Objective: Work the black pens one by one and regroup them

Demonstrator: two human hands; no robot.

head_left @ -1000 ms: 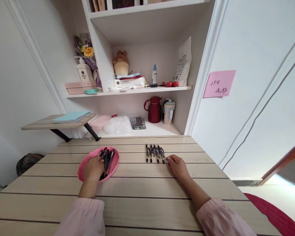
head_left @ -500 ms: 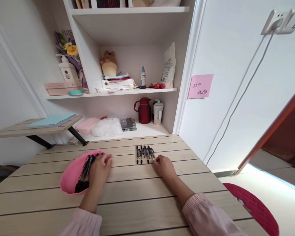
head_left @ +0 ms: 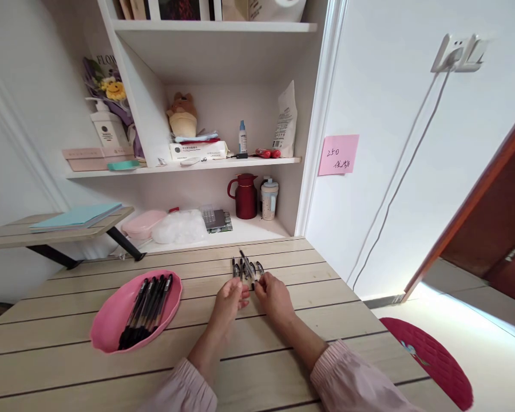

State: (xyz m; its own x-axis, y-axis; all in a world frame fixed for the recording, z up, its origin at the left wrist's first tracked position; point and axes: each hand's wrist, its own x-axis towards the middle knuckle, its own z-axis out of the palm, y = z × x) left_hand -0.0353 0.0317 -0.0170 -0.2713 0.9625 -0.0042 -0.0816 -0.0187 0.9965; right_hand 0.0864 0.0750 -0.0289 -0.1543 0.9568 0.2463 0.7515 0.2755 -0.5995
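A row of black pens (head_left: 241, 267) lies on the table, its near ends partly hidden by my fingers. My right hand (head_left: 276, 298) is closed, its fingertips pinching the near end of a pen (head_left: 247, 264) that slants across the others. Beside it on the left, my left hand (head_left: 228, 302) is just short of the row, with fingers loosely bent and apart and nothing seen in them. Several more black pens (head_left: 148, 309) lie side by side in a pink scalloped tray (head_left: 105, 320), left of both hands.
Behind the table (head_left: 283, 355) stands a white shelf (head_left: 223, 166) with a red jug (head_left: 246, 197), a cup (head_left: 269, 200) and a plastic bag (head_left: 180, 227). A small raised stand (head_left: 105, 226) bears blue papers (head_left: 77, 216) at the left. A red stool (head_left: 433, 360) is at the right.
My left hand has left the pink tray and moved right to the row of pens. One pen, upright in the row before, now slants in my right hand. The view has shifted slightly.
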